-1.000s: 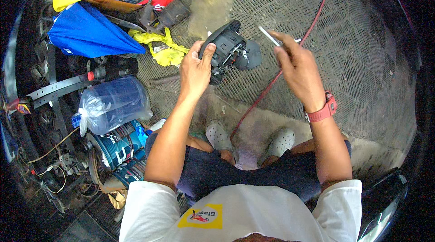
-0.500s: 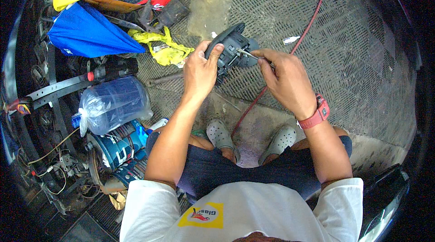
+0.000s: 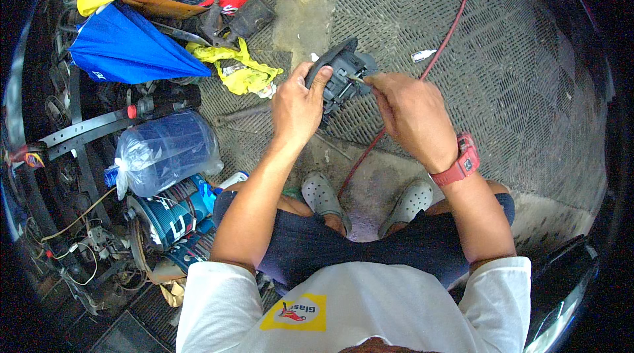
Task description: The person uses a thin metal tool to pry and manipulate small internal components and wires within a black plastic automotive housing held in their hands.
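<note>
A black moulded plastic part (image 3: 342, 75), with a curved rim on one side and slots and ribs on its face, is held up above the floor. My left hand (image 3: 298, 103) grips its left side, with the thumb on the near face and the fingers behind the rim. From the right, my right hand (image 3: 413, 110) is closed on a thin metal tool (image 3: 356, 79), whose tip touches the slotted face. The tool's handle is hidden in my palm, so I cannot tell its exact kind.
A small white bottle (image 3: 422, 56) lies on the patterned floor near a red hose (image 3: 454, 13). To the left are a yellow plastic bag (image 3: 246, 70), a blue umbrella (image 3: 129, 49), a large clear jug (image 3: 170, 151), a blue can (image 3: 173, 217) and metal scrap.
The black part has tilted a little and shifted slightly to the right in my left hand. My right hand has turned slightly, with the tool tip still at the part.
</note>
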Tool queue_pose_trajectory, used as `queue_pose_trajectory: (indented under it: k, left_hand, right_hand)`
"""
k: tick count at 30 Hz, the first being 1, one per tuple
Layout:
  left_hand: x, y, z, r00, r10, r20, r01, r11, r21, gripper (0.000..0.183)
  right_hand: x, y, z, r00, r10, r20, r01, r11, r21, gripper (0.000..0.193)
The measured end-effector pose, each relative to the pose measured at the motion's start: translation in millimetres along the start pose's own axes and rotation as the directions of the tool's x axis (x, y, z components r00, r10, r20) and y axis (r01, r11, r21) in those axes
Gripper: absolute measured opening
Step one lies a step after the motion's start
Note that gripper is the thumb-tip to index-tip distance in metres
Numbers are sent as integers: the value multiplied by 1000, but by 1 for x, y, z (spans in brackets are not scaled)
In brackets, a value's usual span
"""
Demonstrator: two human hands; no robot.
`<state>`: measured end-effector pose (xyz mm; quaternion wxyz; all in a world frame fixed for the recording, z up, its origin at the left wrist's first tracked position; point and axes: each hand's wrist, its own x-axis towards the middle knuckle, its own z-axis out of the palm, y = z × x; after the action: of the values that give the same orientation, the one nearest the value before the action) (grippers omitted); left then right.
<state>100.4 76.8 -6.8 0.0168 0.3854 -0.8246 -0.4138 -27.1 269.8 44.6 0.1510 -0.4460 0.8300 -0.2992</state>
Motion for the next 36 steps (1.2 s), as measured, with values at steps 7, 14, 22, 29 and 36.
queue_pose_trajectory:
  k: [7,14,22,29,36]
  left_hand:
    - [5,-16,5,998,64,-27,-64,998,-9,62]
    - [6,-21,4,996,87,-13,-88,995,-42,64]
    - [5,-20,2,995,97,19,-95,992,-79,67]
    - [-3,-16,9,992,60,110,-51,995,-82,66]
    - [0,-19,10,996,52,73,-12,884,-467,73]
  right_hand:
    - [-2,-3,10,999,38,-32,-33,988,150,20]
    - [-5,-4,21,994,71,-88,-46,966,256,16]
    - [-7,-8,15,990,134,-48,-112,940,322,13]
    - [-6,-7,20,990,95,-108,-60,955,290,14]
    - [-2,16,-32,892,406,-197,-272,832,484,24]
